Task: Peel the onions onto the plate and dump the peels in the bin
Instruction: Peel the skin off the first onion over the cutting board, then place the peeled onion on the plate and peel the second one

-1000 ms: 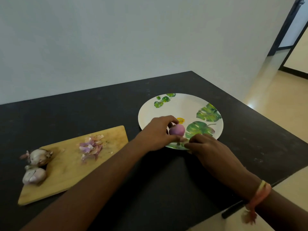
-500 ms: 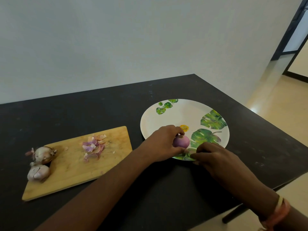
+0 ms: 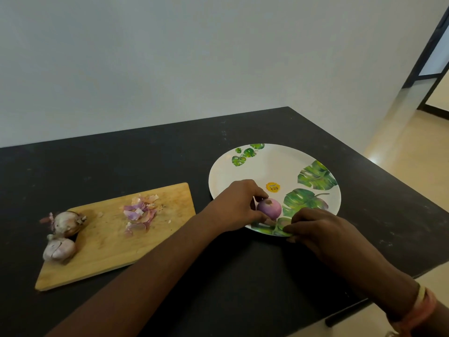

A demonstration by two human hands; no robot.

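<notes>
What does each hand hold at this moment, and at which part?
The left hand grips the peeled onion by its left side, over the plate. The right hand appears to pinch the plate's near rim.

left forearm [image 3: 155,266]: bare | right forearm [image 3: 369,266]: bare | right wrist: orange-pink thread band [image 3: 424,306], yellow strand

Black matte table [image 3: 170,154], set against a pale wall [image 3: 194,57]; right edge and near right corner in view, pale specks and scuffs noted on the surface. Two items are carried directly: a wooden cutting board [image 3: 104,251], laid skewed at the left, and a round white plate [image 3: 267,164] with green leaf print, placed to its right. Board and plate are separated by a narrow strip of bare tabletop
</notes>
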